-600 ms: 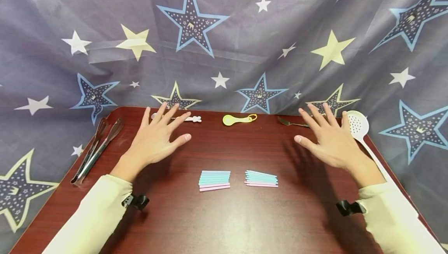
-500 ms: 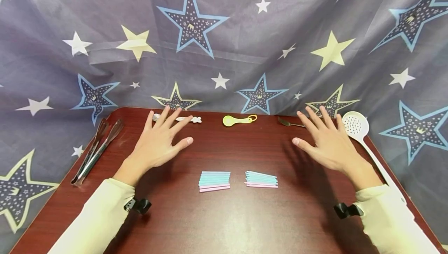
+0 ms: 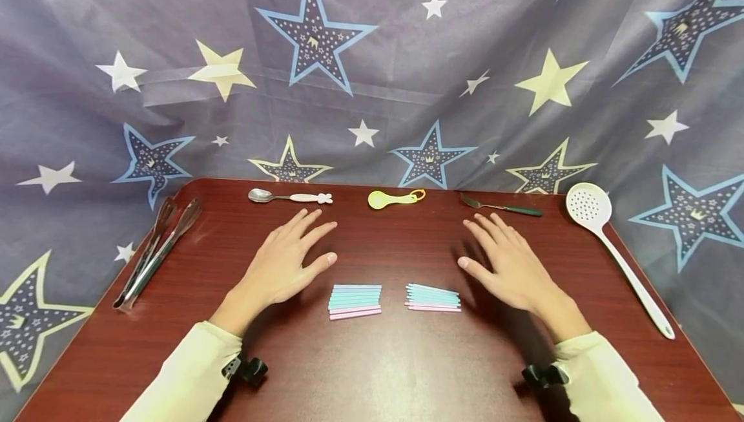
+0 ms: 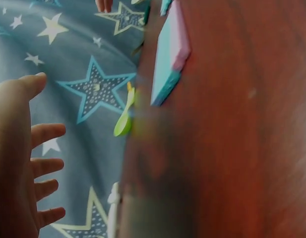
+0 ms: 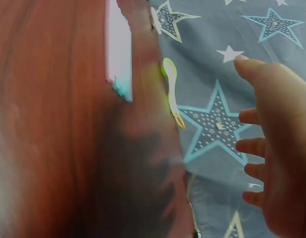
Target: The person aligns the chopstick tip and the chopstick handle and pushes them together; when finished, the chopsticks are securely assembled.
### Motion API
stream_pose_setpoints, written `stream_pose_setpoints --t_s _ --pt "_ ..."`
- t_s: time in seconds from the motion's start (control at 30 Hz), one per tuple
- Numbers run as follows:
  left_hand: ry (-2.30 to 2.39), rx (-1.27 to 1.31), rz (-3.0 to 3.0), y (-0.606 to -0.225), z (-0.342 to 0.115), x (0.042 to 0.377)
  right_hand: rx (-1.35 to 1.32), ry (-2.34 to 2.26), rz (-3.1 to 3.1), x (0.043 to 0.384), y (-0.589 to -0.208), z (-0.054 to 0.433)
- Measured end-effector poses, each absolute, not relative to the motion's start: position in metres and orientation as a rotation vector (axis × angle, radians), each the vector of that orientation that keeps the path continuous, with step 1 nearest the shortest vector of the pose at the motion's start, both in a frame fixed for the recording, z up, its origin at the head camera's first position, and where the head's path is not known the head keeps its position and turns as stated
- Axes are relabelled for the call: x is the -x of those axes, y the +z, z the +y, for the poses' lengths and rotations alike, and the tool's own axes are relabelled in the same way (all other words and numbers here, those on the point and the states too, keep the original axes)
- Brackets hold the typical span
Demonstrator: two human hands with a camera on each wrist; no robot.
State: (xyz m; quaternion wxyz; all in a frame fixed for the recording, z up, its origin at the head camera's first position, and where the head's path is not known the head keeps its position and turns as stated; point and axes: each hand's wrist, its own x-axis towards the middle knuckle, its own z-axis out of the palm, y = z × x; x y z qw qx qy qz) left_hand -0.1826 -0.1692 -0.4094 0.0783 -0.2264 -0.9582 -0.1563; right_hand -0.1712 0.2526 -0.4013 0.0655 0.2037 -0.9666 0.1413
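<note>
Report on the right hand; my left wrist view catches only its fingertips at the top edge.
Observer: The head view shows the whole right hand, and it holds nothing.
Operator: Describe the second bundle of sticks; I get only a sliver of it.
Observer: Its pink sticks lie along the side nearest the person, with the blue ones beyond.
Operator: Now give me whatever lies at the far left of the table.
Observer: A pair of metal tongs lies there, along the left edge.
</note>
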Motion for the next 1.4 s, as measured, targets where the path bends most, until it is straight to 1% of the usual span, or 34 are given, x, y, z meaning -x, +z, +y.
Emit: stream_pose_setpoints --t_s 0.3,0.57,0.83,1.1,1.4 --pt "-0.788 0.79 -2.807 -0.438 -0.148 0.166 -0.72 0.658 -2.893 0.161 -0.423 0.229" --pt "-1.019 0.77 -2.799 -0.447 -0.141 0.16 -0.733 0.858 -2.879 0.156 -0.436 0.216" --pt "-1.022 0.743 -2.748 -0.461 -0.138 0.16 -0.782 0.827 -2.801 0.155 -0.447 0.209" --pt "-0.989 0.682 -2.725 -0.469 -0.141 0.159 -0.838 0.987 -2.742 0.162 -0.458 0.205" --pt "-0.931 0.712 -2.749 -0.476 -0.136 0.163 -0.845 0.986 -2.705 0.161 -0.472 0.206"
